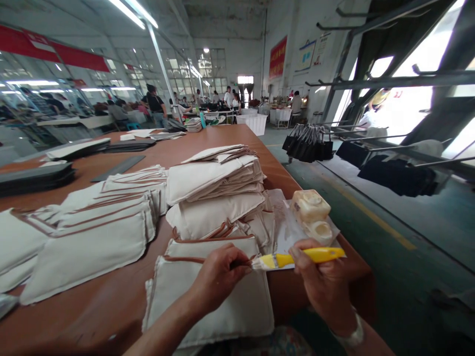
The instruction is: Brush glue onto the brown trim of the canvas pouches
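My right hand is closed round the yellow handle of a brush. The bristles touch the brown-edged top of a white fabric piece, close to the fingertips of my left hand. The fingers of my left hand pinch that brown edging. Just behind lies another white piece with brown trim, and beyond it a tall stack of folded white pieces. A cream plastic container with an opening at its front stands on a pale sheet, right of the stack.
More white pieces with brown trim are spread at the left of the brown table. Dark flat stacks lie farther left. Black items hang from a rack beyond the table's right edge. Several people are in the background.
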The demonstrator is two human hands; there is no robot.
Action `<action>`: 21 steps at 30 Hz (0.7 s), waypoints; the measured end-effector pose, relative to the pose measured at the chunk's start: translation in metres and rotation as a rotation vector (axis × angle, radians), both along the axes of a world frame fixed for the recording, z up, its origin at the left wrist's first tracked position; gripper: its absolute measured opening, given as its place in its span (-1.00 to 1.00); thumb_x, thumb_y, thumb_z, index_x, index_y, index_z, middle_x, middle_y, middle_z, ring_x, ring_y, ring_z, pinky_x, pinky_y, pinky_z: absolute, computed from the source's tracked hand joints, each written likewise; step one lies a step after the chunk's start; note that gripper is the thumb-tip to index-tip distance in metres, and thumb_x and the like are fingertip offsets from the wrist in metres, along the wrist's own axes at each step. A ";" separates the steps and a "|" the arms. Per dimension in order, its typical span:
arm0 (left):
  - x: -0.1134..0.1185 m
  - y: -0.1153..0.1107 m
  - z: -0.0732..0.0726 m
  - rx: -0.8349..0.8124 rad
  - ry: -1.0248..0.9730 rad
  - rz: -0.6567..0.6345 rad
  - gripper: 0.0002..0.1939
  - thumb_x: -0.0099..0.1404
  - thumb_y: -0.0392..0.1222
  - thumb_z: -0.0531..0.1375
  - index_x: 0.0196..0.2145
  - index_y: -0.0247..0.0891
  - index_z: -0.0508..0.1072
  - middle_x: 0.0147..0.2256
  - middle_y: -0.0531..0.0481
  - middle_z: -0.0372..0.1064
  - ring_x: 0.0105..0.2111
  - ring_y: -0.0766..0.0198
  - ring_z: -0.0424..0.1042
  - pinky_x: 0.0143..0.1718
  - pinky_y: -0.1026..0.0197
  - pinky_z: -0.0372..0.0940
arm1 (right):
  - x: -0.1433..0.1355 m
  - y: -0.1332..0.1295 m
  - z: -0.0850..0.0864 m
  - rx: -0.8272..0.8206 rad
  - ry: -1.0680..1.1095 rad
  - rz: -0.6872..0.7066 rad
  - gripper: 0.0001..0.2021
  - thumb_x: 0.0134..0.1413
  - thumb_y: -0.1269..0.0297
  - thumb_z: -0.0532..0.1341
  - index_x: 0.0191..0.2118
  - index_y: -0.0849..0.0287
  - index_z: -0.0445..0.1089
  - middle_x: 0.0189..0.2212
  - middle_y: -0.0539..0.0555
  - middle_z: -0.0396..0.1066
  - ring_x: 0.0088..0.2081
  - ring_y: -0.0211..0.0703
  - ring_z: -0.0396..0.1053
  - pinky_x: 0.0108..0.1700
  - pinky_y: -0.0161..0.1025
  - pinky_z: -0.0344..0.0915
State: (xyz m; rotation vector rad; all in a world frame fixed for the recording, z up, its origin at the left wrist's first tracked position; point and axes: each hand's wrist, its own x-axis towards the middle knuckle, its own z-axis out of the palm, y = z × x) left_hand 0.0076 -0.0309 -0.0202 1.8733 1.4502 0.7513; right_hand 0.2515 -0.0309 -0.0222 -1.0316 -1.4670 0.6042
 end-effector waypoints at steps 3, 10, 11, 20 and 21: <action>0.003 -0.007 -0.005 0.103 0.031 -0.029 -0.97 0.24 -0.31 0.32 -0.35 -0.23 0.56 -0.34 0.02 0.43 -0.32 0.27 0.42 -0.30 0.27 0.24 | 0.003 0.004 -0.005 0.004 -0.007 -0.067 -0.72 0.36 0.08 0.20 -0.28 0.18 0.45 -0.57 -0.03 0.30 -0.55 -0.19 0.28 -0.45 -0.30 0.26; 0.005 -0.024 -0.013 0.715 0.286 -0.276 -0.83 0.44 -0.33 0.15 -0.36 -0.28 0.42 -0.43 -0.01 0.31 -0.40 0.25 0.24 -0.39 0.22 0.13 | 0.019 0.010 0.003 -0.163 0.167 -0.055 -0.68 0.31 -0.01 0.24 -0.25 0.18 0.43 -0.59 -0.04 0.26 -0.56 -0.18 0.26 -0.53 -0.29 0.19; 0.005 -0.026 -0.013 0.751 0.334 -0.311 -0.83 0.44 -0.33 0.13 -0.35 -0.28 0.41 -0.43 -0.01 0.30 -0.41 0.24 0.21 -0.39 0.21 0.12 | 0.017 0.008 0.006 -0.177 0.143 0.008 -0.69 0.32 0.00 0.24 -0.27 0.18 0.42 -0.59 -0.04 0.26 -0.56 -0.19 0.25 -0.52 -0.30 0.18; 0.002 -0.031 -0.011 0.852 0.407 -0.400 -0.83 0.48 -0.37 0.03 -0.20 -0.36 0.41 -0.41 -0.06 0.30 -0.38 0.20 0.19 -0.35 0.17 0.18 | 0.029 0.003 0.030 -0.216 0.036 0.242 -0.76 0.33 0.14 0.25 -0.34 0.15 0.40 -0.60 -0.09 0.21 -0.57 -0.26 0.16 -0.53 -0.35 0.12; 0.003 -0.031 -0.011 0.853 0.413 -0.399 -0.84 0.48 -0.37 0.04 -0.21 -0.35 0.41 -0.41 -0.05 0.30 -0.38 0.21 0.19 -0.35 0.18 0.18 | 0.027 0.003 0.030 -0.203 0.064 0.203 -0.77 0.33 0.13 0.24 -0.33 0.15 0.40 -0.59 -0.08 0.23 -0.56 -0.25 0.18 -0.51 -0.35 0.14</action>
